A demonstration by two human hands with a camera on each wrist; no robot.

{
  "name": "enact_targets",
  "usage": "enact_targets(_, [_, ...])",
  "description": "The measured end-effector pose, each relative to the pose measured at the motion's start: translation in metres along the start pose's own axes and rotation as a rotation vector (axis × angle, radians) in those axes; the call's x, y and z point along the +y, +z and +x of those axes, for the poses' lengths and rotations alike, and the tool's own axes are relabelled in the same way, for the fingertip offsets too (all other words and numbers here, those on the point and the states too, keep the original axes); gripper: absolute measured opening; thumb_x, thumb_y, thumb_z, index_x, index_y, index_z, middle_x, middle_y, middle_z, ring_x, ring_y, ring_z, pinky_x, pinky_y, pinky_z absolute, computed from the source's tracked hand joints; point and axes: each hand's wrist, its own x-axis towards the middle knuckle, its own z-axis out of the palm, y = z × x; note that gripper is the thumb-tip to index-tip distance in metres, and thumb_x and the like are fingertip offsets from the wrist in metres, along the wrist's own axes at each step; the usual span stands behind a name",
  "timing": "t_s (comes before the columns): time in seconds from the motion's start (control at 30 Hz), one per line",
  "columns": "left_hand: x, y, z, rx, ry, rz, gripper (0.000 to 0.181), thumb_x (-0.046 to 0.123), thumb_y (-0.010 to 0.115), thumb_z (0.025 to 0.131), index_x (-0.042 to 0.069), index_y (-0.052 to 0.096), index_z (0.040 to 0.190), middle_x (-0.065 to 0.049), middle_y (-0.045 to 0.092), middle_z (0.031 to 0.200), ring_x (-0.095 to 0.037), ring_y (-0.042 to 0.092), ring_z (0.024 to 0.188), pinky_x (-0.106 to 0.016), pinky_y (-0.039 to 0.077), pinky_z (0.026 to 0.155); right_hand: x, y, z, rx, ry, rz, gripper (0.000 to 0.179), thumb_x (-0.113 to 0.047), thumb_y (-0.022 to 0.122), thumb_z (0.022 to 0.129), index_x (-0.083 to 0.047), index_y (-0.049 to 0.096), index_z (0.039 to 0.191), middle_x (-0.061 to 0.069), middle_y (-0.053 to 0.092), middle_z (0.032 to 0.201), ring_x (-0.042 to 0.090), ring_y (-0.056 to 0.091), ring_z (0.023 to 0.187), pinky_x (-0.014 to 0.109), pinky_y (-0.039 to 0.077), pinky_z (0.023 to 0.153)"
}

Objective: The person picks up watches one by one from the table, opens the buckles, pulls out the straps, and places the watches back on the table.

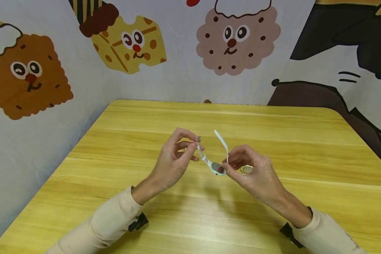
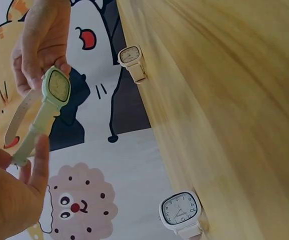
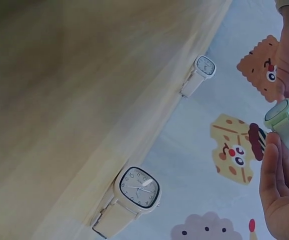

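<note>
A pale green wristwatch (image 1: 217, 168) with a dark-rimmed squarish dial hangs between both hands above the table. My left hand (image 1: 172, 160) pinches the buckle end of its strap (image 1: 204, 157) between thumb and forefinger. Beside the dial, my right hand (image 1: 257, 178) holds the watch with thumb and fingers, and the other strap half sticks up from there. In the left wrist view, the green watch's dial (image 2: 59, 86) faces the camera. A beige watch (image 1: 247, 169) stands on the table behind my right hand, partly covered by it.
A white watch (image 2: 180, 211) also stands on the wooden table (image 1: 190, 218); my left hand mostly covers it in the head view. Cartoon-printed cloth (image 1: 177, 84) rises behind the table's far edge and along the left side.
</note>
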Motion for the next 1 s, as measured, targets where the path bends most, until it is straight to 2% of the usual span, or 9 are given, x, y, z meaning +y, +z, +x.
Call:
enact_targets(0.17, [0.002,0.004,-0.001,-0.04,0.019,0.07,0.018,-0.009,0.036,0.092,-0.002,0.047,0.105,-0.015,0.048,0.11,-0.03,0.06,0.087,-0.036,0.054,0.059,0.015,0.004,-0.003,0.0,-0.063,0.017,0.025,-0.002,0.07,0.077,-0.01,0.058,0.097,-0.005,0.065,0.087,0.008,0.062,0.069,0.021,0.05,0.06])
enact_targets(0.3, [0.002,0.007,0.0,-0.019,0.046,0.108,0.018,-0.011,0.035,0.092,-0.005,0.046,0.104,-0.016,0.05,0.107,-0.029,0.061,0.081,-0.033,0.054,0.06,0.017,0.005,-0.004,0.012,-0.103,0.033,0.025,-0.002,0.069,0.078,-0.011,0.059,0.099,-0.006,0.065,0.087,0.008,0.062,0.07,0.021,0.05,0.059])
enact_targets(0.43, [-0.001,0.009,0.001,0.008,0.08,0.156,0.018,-0.01,0.035,0.092,-0.004,0.048,0.102,-0.015,0.051,0.105,-0.029,0.06,0.079,-0.031,0.054,0.061,0.014,0.006,-0.004,0.02,-0.083,0.023,0.029,-0.003,0.068,0.079,-0.011,0.057,0.104,-0.005,0.067,0.086,0.008,0.063,0.069,0.021,0.05,0.057])
enact_targets(0.6, [-0.016,0.008,0.001,0.003,0.114,0.196,0.021,-0.004,0.036,0.094,0.002,0.056,0.092,-0.009,0.056,0.107,-0.021,0.059,0.09,-0.03,0.053,0.065,0.012,0.006,-0.005,0.01,-0.037,0.017,0.038,-0.005,0.067,0.08,-0.009,0.049,0.114,-0.004,0.067,0.085,0.008,0.063,0.066,0.022,0.05,0.057])
enact_targets(0.67, [-0.022,0.007,0.001,-0.001,0.102,0.204,0.024,-0.001,0.036,0.095,0.006,0.059,0.094,-0.005,0.058,0.11,-0.017,0.059,0.093,-0.029,0.052,0.068,0.011,0.006,-0.006,0.004,-0.022,0.027,0.039,-0.006,0.066,0.081,-0.009,0.047,0.114,-0.003,0.067,0.086,0.009,0.063,0.067,0.022,0.05,0.058])
enact_targets(0.73, [-0.027,0.007,0.0,-0.002,0.084,0.204,0.024,0.001,0.039,0.094,0.01,0.06,0.103,0.0,0.056,0.116,-0.015,0.058,0.095,-0.028,0.051,0.072,0.012,0.006,-0.006,0.004,-0.018,0.046,0.037,-0.005,0.066,0.081,-0.008,0.046,0.113,-0.003,0.067,0.086,0.01,0.063,0.068,0.023,0.051,0.059])
enact_targets(0.83, [-0.028,0.008,-0.002,0.004,0.087,0.212,0.028,0.001,0.046,0.092,0.011,0.057,0.115,0.002,0.05,0.125,-0.018,0.058,0.098,-0.028,0.05,0.078,0.012,0.007,-0.005,0.018,-0.044,0.051,0.031,-0.003,0.066,0.08,-0.008,0.05,0.107,-0.003,0.066,0.087,0.011,0.063,0.07,0.022,0.05,0.059])
enact_targets(1.0, [-0.028,0.012,-0.001,0.015,0.134,0.259,0.02,-0.001,0.053,0.088,0.006,0.063,0.104,0.0,0.057,0.119,-0.015,0.055,0.108,-0.026,0.049,0.081,0.013,0.009,-0.004,0.048,-0.097,0.035,0.025,-0.001,0.068,0.078,-0.007,0.057,0.099,-0.005,0.065,0.087,0.01,0.063,0.072,0.021,0.05,0.058])
